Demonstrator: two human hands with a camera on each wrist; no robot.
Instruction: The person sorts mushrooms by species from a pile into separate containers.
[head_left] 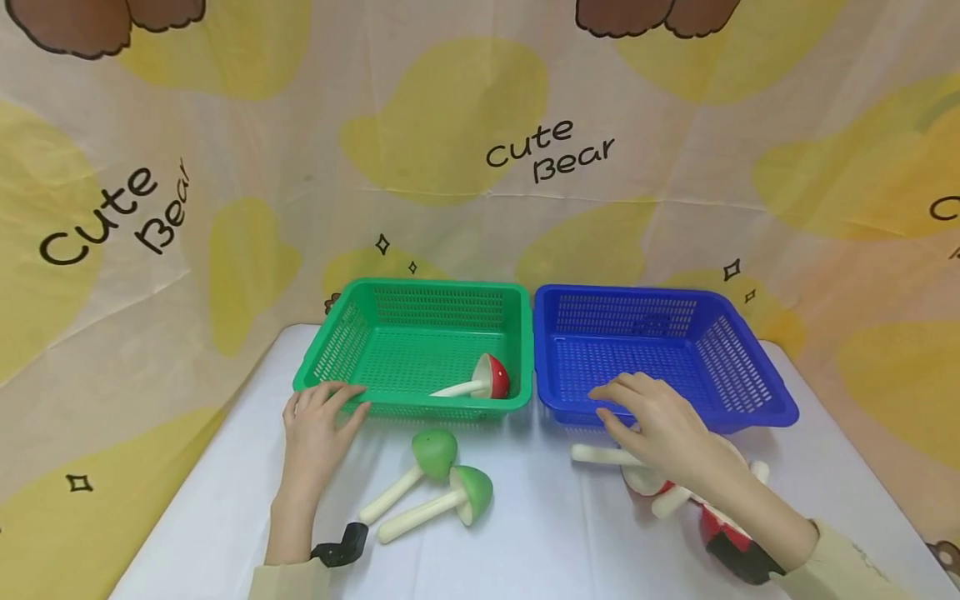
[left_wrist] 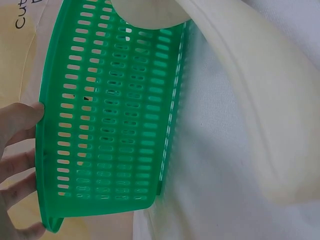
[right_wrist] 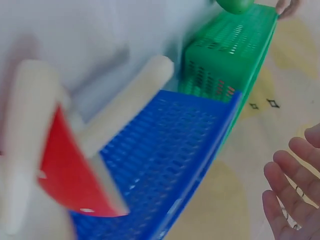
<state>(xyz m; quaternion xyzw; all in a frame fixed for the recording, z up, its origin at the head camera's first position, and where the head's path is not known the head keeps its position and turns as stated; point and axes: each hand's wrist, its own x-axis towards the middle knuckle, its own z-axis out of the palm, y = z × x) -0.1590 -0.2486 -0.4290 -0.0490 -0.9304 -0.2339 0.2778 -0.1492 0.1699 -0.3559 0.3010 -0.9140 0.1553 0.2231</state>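
Observation:
My left hand [head_left: 313,429] holds the front rim of the green basket [head_left: 525,350] near its left corner. In the left wrist view its thumb lies at the near side of the rim and the fingertips pass behind it. Inside that basket lies a toy mushroom [head_left: 495,377] with a red cap and white stem. Two green-capped toy mushrooms [head_left: 435,452] [head_left: 474,493] lie on the table before it. My right hand [head_left: 660,425], fingers spread and holding nothing, hovers over the front edge of the blue basket [head_left: 757,367]. Below it lie several red-capped mushrooms [right_wrist: 75,175], partly hidden by the arm.
The two baskets stand side by side at the back of the white table [head_left: 525,533]. Behind them hangs a patterned cloth [head_left: 450,125]. A black wrist strap piece [head_left: 343,546] is by the left wrist.

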